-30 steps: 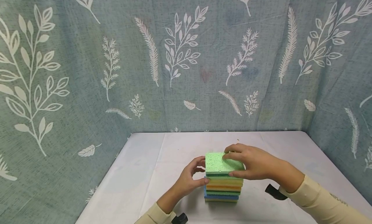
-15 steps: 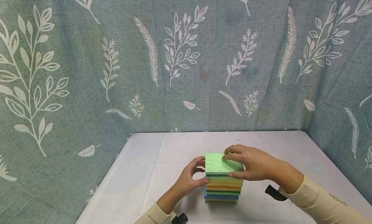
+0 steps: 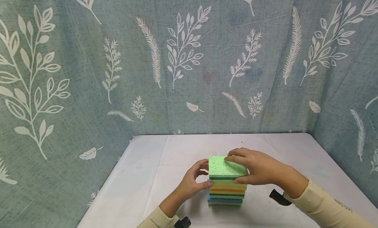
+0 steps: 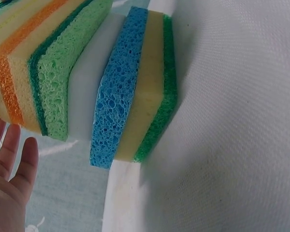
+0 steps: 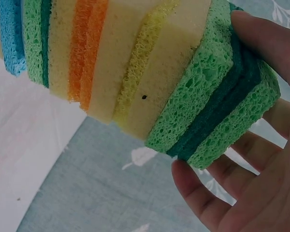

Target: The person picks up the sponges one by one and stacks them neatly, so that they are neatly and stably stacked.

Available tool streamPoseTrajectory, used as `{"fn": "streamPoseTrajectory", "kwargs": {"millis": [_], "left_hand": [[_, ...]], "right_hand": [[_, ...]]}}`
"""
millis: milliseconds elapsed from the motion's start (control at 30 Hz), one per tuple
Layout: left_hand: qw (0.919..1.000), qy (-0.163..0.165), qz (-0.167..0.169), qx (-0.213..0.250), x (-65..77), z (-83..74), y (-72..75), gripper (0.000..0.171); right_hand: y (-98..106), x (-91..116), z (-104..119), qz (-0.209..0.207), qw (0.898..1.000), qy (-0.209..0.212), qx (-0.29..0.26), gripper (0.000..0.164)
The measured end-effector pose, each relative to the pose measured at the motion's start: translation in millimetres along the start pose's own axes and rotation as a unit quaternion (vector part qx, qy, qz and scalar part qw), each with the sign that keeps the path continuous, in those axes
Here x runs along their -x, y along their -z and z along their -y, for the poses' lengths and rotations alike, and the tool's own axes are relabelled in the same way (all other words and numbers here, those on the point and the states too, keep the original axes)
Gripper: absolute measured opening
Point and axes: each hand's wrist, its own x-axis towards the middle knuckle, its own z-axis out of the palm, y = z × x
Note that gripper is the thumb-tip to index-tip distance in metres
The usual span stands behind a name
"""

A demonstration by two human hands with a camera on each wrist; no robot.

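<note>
A stack of sponges in several colours stands on the white table, a light green sponge on top. My right hand grips the top sponge's right side, thumb at the front edge and fingers over the top and far side. Two green sponges lie with dark green layers face to face at the stack's upper end in the right wrist view. My left hand rests against the stack's left side, its fingers extended in the left wrist view. Lower down are a white block and a blue sponge layer.
White cloth covers the table. Behind and at both sides hangs a blue-green curtain with a white leaf pattern. A black wrist camera sits at the right cuff, another black camera at the left.
My right thumb has shifted slightly down and to the right along the top sponge's front edge. The left hand and the stack look nearly the same.
</note>
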Motion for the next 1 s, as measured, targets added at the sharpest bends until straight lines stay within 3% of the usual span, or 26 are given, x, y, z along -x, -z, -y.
{"fn": "streamPoseTrajectory", "kwargs": {"millis": [300, 400, 567, 700, 867, 1000], "left_hand": [[0.9998, 0.017, -0.004, -0.004, 2.0, -2.7, 2.0, 0.067], [0.9996, 0.027, -0.002, -0.004, 2.3, -10.2, 1.5, 0.067], [0.9999, 0.017, 0.000, 0.000, 3.8, -26.8, 3.2, 0.066], [0.9999, 0.000, 0.002, -0.012, 7.0, -14.8, 7.3, 0.066], [0.9970, -0.025, 0.006, -0.073, 7.9, -1.9, 17.6, 0.066], [0.9883, -0.046, -0.006, -0.145, 7.3, -23.2, 30.2, 0.062]], "right_hand": [[-3, -4, -2, -0.010, 1.000, 0.013, -0.003, 0.065], [-4, -3, -3, -0.009, 1.000, 0.016, -0.006, 0.066], [-5, -1, -4, -0.014, 1.000, 0.013, -0.016, 0.070], [-4, 5, -3, -0.015, 1.000, -0.006, -0.021, 0.076], [-4, 16, -3, -0.028, 0.998, -0.037, -0.032, 0.080], [-6, 28, -7, -0.050, 0.996, -0.056, -0.046, 0.075]]}}
